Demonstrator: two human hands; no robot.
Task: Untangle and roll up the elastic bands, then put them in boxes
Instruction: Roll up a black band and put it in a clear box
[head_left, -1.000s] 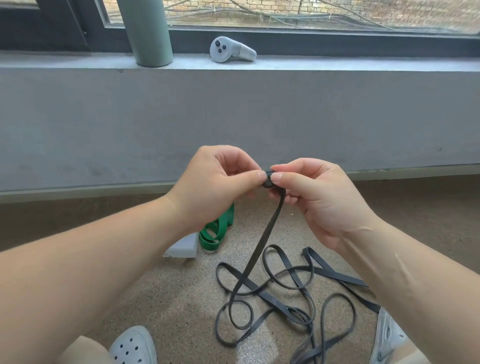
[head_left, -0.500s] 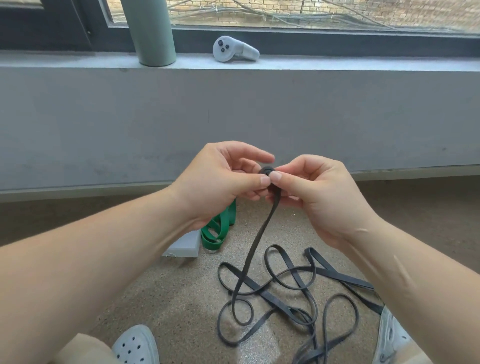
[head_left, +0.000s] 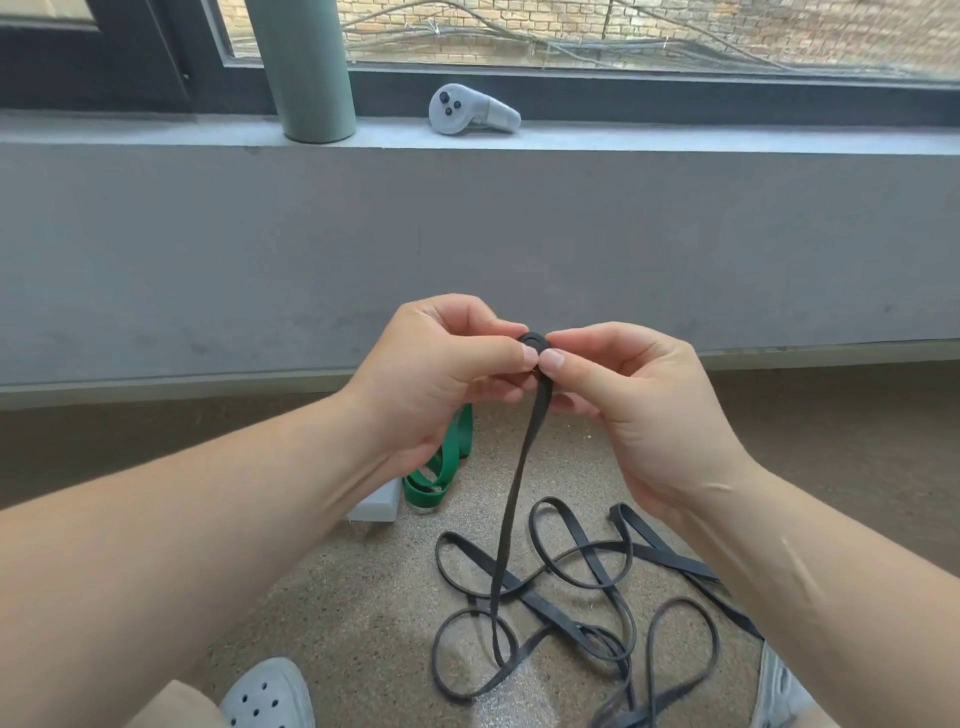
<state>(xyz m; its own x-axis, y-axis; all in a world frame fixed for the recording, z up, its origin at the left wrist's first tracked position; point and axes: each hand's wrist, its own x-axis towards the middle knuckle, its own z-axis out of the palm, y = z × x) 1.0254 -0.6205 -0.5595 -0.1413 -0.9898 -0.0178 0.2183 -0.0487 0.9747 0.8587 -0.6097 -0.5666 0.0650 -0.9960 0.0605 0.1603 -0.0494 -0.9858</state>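
A long black elastic band (head_left: 511, 525) hangs from my hands down to the speckled floor, where the rest of it lies in loose tangled loops. Its top end is wound into a small tight roll (head_left: 534, 344). My left hand (head_left: 441, 374) and my right hand (head_left: 623, 405) pinch that roll between thumbs and fingertips, held in front of the grey wall. A green elastic band (head_left: 441, 467) lies folded on the floor behind my left wrist, partly hidden. Beside it shows a corner of a pale grey box (head_left: 375, 506), mostly covered by my left forearm.
A grey wall (head_left: 467, 234) rises ahead with a window ledge on top. A grey-green cylinder (head_left: 306, 67) and a grey hand controller (head_left: 470, 110) stand on the ledge. My white perforated shoes show at the bottom left (head_left: 267, 696) and bottom right (head_left: 779, 691).
The black roll between my fingertips has grown slightly as both hands turn it. The hands stay at nearly the same place, and the hanging strand has shifted a little.
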